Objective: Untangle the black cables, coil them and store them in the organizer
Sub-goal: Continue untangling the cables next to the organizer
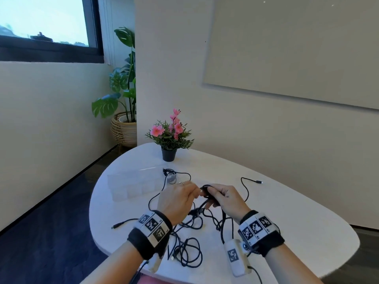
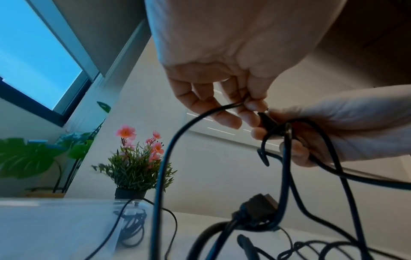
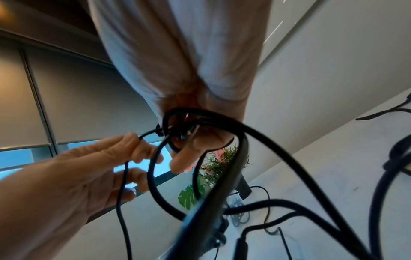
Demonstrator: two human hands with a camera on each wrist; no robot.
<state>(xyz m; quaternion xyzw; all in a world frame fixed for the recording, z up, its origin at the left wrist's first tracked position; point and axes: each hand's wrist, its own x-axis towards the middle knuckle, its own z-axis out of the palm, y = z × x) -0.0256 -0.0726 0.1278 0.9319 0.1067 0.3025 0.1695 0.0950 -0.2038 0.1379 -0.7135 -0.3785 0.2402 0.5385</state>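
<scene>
Several black cables (image 1: 193, 224) lie tangled on the white table (image 1: 287, 212) under my hands. My right hand (image 1: 207, 196) grips a small bundle of black cable loops (image 3: 200, 116), raised above the table. My left hand (image 1: 196, 194) pinches a thin black strand (image 2: 222, 107) right beside that bundle; its other fingers are loosely spread. The clear plastic organizer (image 1: 131, 187) stands to the left, with a small coiled cable (image 1: 171, 178) at its right end. Loose strands hang from both hands down to the tangle.
A potted pink flower (image 1: 169, 138) stands at the table's far edge behind the organizer. One cable end with a plug (image 1: 118, 225) lies to the left, another (image 1: 259, 182) to the right. A further loop of cable (image 1: 190, 253) lies near the front edge.
</scene>
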